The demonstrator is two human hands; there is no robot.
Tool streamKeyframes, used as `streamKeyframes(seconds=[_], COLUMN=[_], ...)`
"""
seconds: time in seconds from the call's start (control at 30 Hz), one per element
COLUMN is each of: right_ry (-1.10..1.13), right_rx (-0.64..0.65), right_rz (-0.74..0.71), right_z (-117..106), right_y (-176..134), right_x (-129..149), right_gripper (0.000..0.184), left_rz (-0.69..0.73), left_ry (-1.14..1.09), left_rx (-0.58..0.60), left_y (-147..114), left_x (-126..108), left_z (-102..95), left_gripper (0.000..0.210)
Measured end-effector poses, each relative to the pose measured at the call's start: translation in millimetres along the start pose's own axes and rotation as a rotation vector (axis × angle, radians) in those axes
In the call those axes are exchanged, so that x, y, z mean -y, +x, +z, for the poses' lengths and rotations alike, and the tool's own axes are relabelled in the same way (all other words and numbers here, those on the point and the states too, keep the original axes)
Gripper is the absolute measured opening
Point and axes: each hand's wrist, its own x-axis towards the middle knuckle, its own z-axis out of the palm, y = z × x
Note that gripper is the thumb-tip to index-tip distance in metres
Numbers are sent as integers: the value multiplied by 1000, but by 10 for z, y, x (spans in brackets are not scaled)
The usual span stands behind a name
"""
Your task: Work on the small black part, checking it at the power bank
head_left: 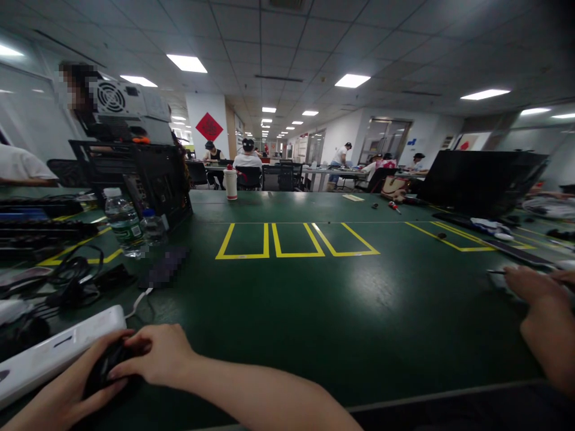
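Note:
At the lower left, my left hand cups a small black rounded object, fingers on its far side and thumb on the near side. My right hand reaches across from the right and grips the same object, its thumb and fingers pinching it. Much of the object is covered by my hands, so I cannot tell its exact kind. A white power strip lies right beside my left hand. A white cable runs close beyond my right hand toward a dark flat device.
Water bottles, tangled black cables and an open computer case stand left. Yellow tape outlines mark the green table. A white cup stands at the back. Another person's hands work right, near a black monitor.

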Motion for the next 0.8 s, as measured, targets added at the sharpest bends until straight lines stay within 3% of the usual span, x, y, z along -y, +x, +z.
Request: streamKeyframes(seconds=[0.1, 0.23, 0.4, 0.63, 0.7, 0.8], right_ry=[-76, -171, 27, 147, 157, 186], right_rx=[-25, -113, -181, -307, -334, -342], right_rz=[-45, -111, -37, -5, -9, -6], right_z=[-170, -502, -1083, -2097, -2286, -2399], right_y=[-97, -229, -408, -621, -659, -729], right_x=[1, -92, -291, -563, -618, -637], right_gripper=[46, 41, 41, 40, 43, 47], left_rz=[-79, -128, -60, 91, 133, 189], left_ry=[-153, -311, -423, -524, -502, -457], left_rx=[55, 200, 308, 297, 265, 225], left_y=[101, 447, 1060, 2018, 2198, 2292], left_x=[-96, -511, -1105, -1785, -1916, -2020], left_z=[43, 48, 146, 621, 704, 756], left_gripper=[56, 58, 59, 61, 61, 60])
